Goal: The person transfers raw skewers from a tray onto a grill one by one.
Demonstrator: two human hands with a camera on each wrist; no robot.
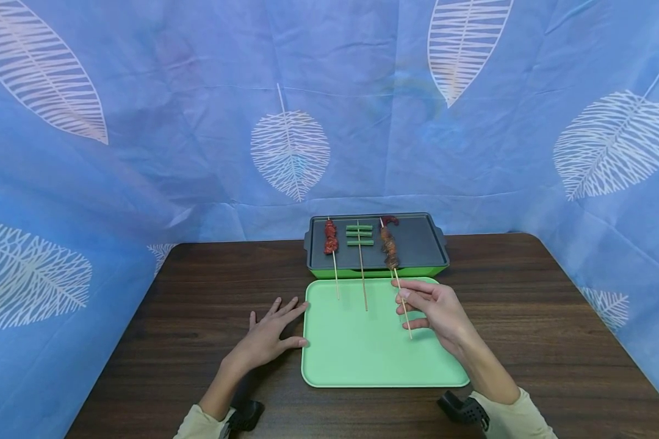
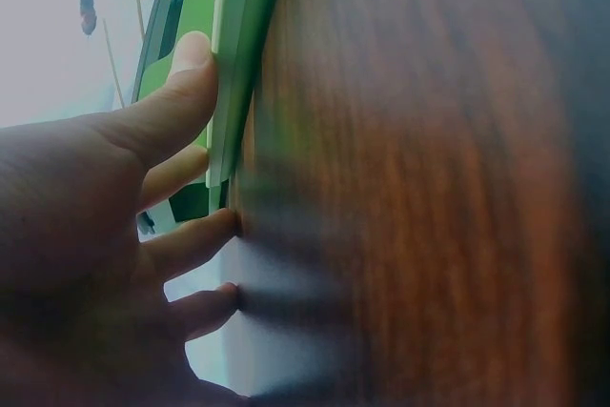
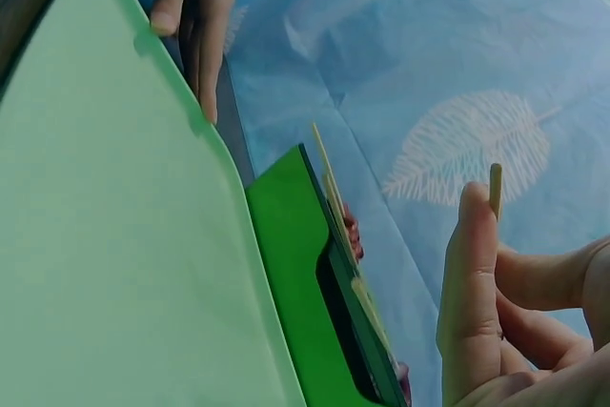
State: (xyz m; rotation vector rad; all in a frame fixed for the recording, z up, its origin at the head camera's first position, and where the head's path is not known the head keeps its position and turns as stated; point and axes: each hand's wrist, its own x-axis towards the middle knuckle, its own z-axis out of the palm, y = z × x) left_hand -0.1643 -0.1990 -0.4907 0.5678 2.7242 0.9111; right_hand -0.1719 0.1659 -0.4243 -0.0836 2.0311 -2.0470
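My right hand (image 1: 436, 311) pinches the bare lower stick of a brown meat skewer (image 1: 388, 247) between thumb and fingers. Its meat end lies over the right part of a dark grill plate (image 1: 423, 244); whether it touches the plate I cannot tell. In the right wrist view the end of the stick (image 3: 496, 190) pokes up past the fingertips. Spread and fairly straight, the fingers of my left hand (image 1: 266, 341) touch the left rim of a light green tray (image 1: 362, 360). The left wrist view has the left thumb (image 2: 181, 92) against that rim.
A red meat skewer (image 1: 331, 238) and a skewer of green vegetable pieces (image 1: 359, 235) lie on the plate, sticks reaching over the tray. A dark red curled piece (image 1: 390, 219) is at the plate's back. The grill has a green base (image 1: 428, 272). Brown wooden table (image 1: 225, 274); blue leaf-print cloth (image 1: 362, 152) behind.
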